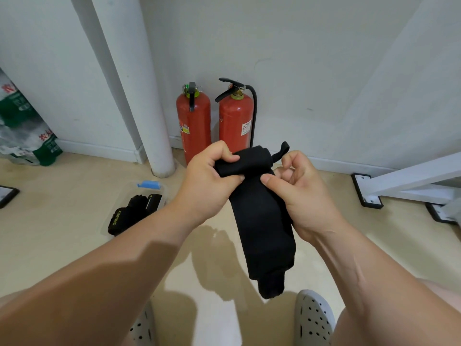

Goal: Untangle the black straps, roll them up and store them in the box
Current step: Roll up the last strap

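Note:
A wide black strap [262,221] hangs in front of me, its top end rolled into a short coil. My left hand [209,178] grips the left side of that coil with curled fingers and thumb. My right hand [299,191] pinches the strap just below the coil, thumb on its front; a small black loop sticks up beside its fingers. The strap's free end dangles down to above my right shoe. On the floor to the left stands a clear plastic box [159,191] with a blue clasp, holding several rolled black straps [134,213].
Two red fire extinguishers [194,121] stand against the white wall behind my hands, next to a white pipe [147,108]. A white frame foot [399,186] lies on the floor at right. Packaged goods [25,126] lean at far left. My grey shoes [311,320] are below.

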